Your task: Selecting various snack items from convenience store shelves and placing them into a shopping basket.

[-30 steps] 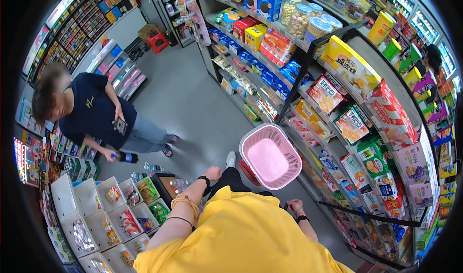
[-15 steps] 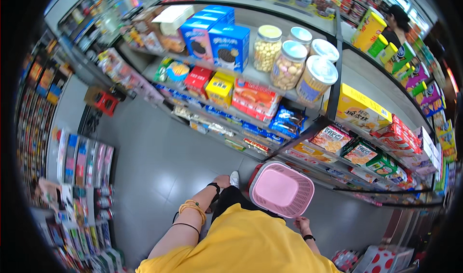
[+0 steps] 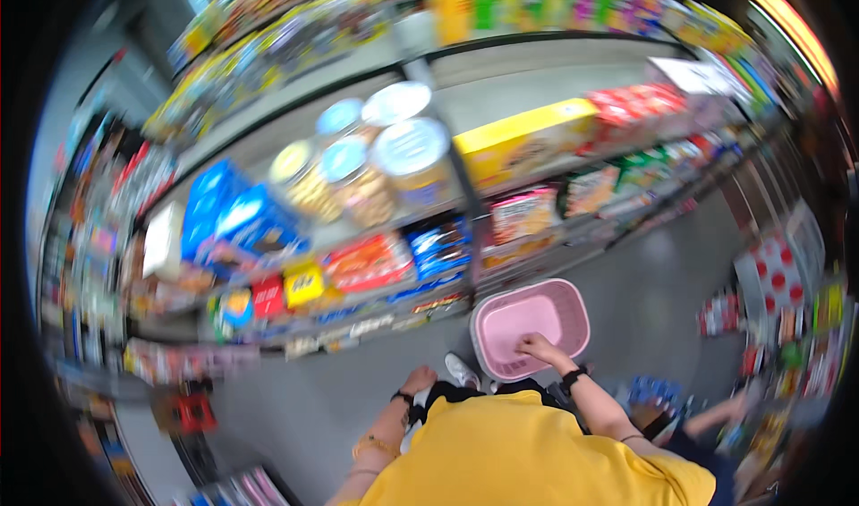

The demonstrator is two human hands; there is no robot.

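A pink plastic basket (image 3: 564, 323) stands on the floor by the snack shelf, just past my white shoe (image 3: 461, 369). My right hand (image 3: 537, 348) is over the basket, fingers curled downward; whether they hold anything is too small to make out. My left hand (image 3: 419, 381) hangs left of the basket, beside my dark trousers, its fingers smeared by motion. Boxes of biscuits (image 3: 367, 260) and lidded jars of snacks (image 3: 407, 161) line the shelves ahead of me.
A long multi-tier shelf (image 3: 497, 81) spans the front. A red stool (image 3: 192, 412) is at the lower left. Another person's arm (image 3: 716, 416) reaches in at the lower right, near a stack of goods (image 3: 778, 273) with red-dotted packaging.
My view has swung right to face the shelf squarely. My right hand has moved from beside the basket to over it. The other person, formerly on my left, now appears at the lower right.
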